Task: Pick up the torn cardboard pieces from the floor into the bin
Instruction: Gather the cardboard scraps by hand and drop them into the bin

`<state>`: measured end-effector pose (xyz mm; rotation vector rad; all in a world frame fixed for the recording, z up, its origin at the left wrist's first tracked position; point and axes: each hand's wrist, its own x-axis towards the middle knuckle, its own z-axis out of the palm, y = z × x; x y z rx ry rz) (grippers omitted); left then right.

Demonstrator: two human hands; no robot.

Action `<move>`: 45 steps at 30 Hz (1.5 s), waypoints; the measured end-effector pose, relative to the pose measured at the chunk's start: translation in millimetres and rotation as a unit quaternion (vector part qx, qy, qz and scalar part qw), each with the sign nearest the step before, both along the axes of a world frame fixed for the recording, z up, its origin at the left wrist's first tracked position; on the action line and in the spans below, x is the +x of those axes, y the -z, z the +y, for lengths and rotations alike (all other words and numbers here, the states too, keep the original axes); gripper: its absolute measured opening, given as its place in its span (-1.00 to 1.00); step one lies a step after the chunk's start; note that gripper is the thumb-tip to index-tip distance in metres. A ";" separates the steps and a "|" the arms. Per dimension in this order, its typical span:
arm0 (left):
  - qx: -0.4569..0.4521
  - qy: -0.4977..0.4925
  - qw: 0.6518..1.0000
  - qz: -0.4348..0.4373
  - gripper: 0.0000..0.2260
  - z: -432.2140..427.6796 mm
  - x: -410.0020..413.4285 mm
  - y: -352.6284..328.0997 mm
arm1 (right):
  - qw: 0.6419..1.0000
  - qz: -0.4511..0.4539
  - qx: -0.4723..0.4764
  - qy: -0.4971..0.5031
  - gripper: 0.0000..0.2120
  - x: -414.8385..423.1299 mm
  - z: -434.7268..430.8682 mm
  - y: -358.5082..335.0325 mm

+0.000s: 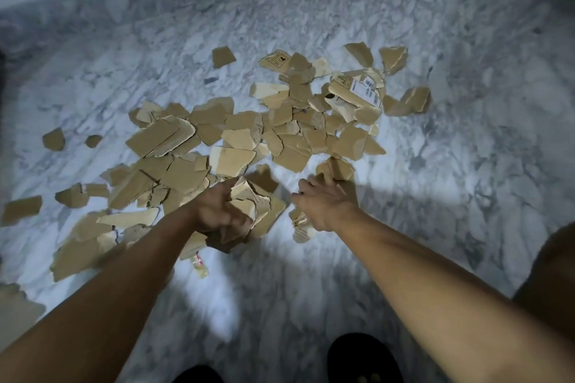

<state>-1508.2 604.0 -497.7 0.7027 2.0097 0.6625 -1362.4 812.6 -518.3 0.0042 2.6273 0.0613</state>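
Both hands are down among the scraps. The left hand (217, 211) is clenched round a bundle (252, 205) of several overlapping scraps, thumb on the far side and fingers curled under the near edge. The right hand (325, 204) reaches just beside it, its fingers stretched toward a loose scrap (337, 168). Motion blur hides whether they have closed on that scrap or only touch it, so I cannot tell its grasp.

Most of the torn cardboard pieces (236, 137) lie on the marble floor (466, 134) in a broad band running from near left to far right. A printed, labelled piece (357, 90) sits in the far right heap, and a few strays (53, 139) lie well apart on the left. More small scraps (300, 227) lie under the right wrist. The bin is nowhere in view. A dark shape at the right edge is too cut off to identify.

This looks like the gathering step, early in the task, since nearly all of the litter is on the floor. The next move probably calls for the right hand to add its scrap to the bundle or press against it, because such a loose stack is likely to shed pieces when lifted. Then the load has to be carried to the bin, wherever it stands.
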 end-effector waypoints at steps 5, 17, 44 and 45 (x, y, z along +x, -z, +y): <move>0.023 -0.015 0.999 -0.017 -0.33 17.1 6.3 4.4 | 0.954 -0.029 -0.174 0.241 -0.29 -5.2 17.7 -11.2; -0.032 0.068 0.997 0.029 -0.60 44.2 35.6 19.3 | 0.735 0.116 -0.308 0.593 -0.15 2.3 84.4 -18.4; -0.164 0.132 0.966 0.148 -0.56 103.4 50.1 29.1 | 0.807 0.198 -0.236 0.504 -0.42 -1.4 39.5 14.0; -0.158 0.132 0.967 0.148 -0.54 101.0 50.5 30.3 | 0.778 0.204 -0.286 0.521 -0.42 0.7 45.4 9.5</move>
